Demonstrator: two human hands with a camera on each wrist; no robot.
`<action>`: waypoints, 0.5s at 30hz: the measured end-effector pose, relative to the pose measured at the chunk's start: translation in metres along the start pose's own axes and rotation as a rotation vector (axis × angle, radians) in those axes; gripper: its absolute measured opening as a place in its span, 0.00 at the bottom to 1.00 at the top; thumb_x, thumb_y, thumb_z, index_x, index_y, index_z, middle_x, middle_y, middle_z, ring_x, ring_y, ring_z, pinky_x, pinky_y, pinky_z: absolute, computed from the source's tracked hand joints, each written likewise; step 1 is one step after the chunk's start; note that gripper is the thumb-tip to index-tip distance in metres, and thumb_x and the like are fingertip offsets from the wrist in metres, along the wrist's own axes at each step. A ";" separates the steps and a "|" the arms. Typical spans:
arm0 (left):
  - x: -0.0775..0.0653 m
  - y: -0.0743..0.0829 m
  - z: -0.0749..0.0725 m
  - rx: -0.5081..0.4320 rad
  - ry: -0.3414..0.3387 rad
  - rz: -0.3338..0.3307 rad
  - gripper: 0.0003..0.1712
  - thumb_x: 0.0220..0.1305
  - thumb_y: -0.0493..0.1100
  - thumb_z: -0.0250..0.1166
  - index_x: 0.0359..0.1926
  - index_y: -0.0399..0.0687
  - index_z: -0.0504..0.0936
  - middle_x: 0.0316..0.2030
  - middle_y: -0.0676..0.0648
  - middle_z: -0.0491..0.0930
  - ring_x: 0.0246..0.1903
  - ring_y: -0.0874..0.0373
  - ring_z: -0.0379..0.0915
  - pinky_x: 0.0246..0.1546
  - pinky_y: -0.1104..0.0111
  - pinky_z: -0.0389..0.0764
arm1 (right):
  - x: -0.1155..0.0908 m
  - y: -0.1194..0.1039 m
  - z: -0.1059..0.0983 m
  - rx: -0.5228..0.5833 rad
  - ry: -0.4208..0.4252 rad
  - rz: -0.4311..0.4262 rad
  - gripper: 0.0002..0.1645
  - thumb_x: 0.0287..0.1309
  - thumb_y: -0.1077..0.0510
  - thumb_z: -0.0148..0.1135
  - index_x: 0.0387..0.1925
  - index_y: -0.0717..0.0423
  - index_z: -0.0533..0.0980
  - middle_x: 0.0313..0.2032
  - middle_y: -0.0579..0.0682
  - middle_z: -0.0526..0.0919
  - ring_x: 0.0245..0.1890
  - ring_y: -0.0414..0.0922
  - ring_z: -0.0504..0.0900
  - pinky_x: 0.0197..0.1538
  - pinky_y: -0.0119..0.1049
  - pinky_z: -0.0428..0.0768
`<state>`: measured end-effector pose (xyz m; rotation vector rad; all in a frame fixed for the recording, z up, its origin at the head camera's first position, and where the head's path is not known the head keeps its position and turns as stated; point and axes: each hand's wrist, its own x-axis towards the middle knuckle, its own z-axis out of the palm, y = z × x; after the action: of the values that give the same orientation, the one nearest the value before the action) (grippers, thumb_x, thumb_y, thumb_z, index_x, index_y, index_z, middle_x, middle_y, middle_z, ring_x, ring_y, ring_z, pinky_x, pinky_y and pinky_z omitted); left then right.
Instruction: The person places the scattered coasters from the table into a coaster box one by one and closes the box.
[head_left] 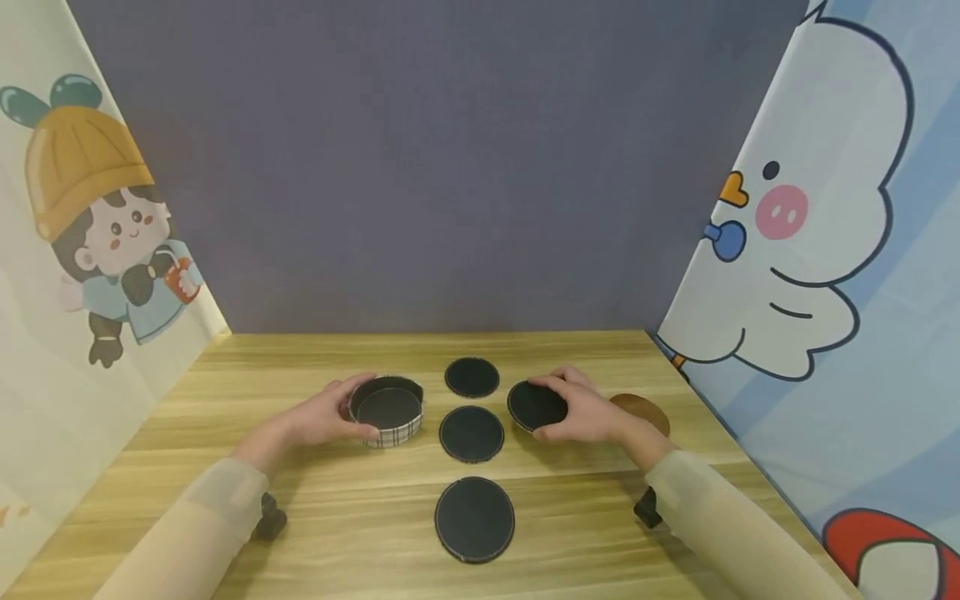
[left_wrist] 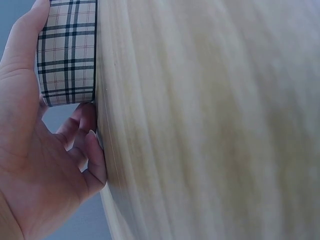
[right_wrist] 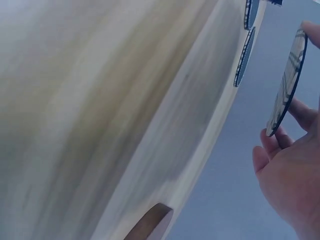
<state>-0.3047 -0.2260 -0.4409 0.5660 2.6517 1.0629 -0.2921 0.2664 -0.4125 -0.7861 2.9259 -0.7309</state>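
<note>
My left hand (head_left: pixel 321 417) grips the side of a round coaster holder (head_left: pixel 390 410), thumb at the near side and fingers round the far side. The holder has a dark inside and a plaid outer wall; in the left wrist view its plaid wall (left_wrist: pixel 67 55) stands against the wood surface. Between the thumb and fingers of my right hand (head_left: pixel 587 414) is a round black coaster (head_left: pixel 537 406), pinched by its edges. Its plaid underside (right_wrist: pixel 289 82) shows in the right wrist view, raised off the table. Part of the right hand is cut off there.
Three black coasters lie in a column between the hands: a far one (head_left: pixel 472 377), a middle one (head_left: pixel 471 434) and a near one (head_left: pixel 475 520). Behind my right wrist is a brown disc (head_left: pixel 643 410). A grey partition (head_left: pixel 442 167) closes off the wooden table (head_left: pixel 360 533) at the back.
</note>
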 end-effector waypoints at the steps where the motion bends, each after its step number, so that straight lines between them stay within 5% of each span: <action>1: 0.000 0.000 0.000 -0.003 0.001 -0.002 0.67 0.61 0.60 0.84 0.89 0.52 0.52 0.69 0.27 0.65 0.63 0.35 0.75 0.67 0.34 0.77 | 0.001 -0.001 0.000 0.002 0.001 -0.001 0.57 0.52 0.35 0.82 0.81 0.42 0.70 0.66 0.53 0.71 0.62 0.53 0.68 0.60 0.54 0.73; 15: 0.000 0.001 0.000 -0.001 0.000 -0.004 0.67 0.61 0.60 0.84 0.89 0.52 0.53 0.69 0.28 0.65 0.63 0.36 0.75 0.67 0.35 0.77 | 0.026 -0.033 0.007 0.000 -0.017 -0.020 0.58 0.51 0.34 0.81 0.82 0.35 0.69 0.68 0.53 0.70 0.64 0.52 0.68 0.63 0.53 0.73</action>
<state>-0.3045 -0.2254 -0.4401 0.5604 2.6516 1.0627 -0.2981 0.2260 -0.4021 -0.8184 2.9066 -0.7224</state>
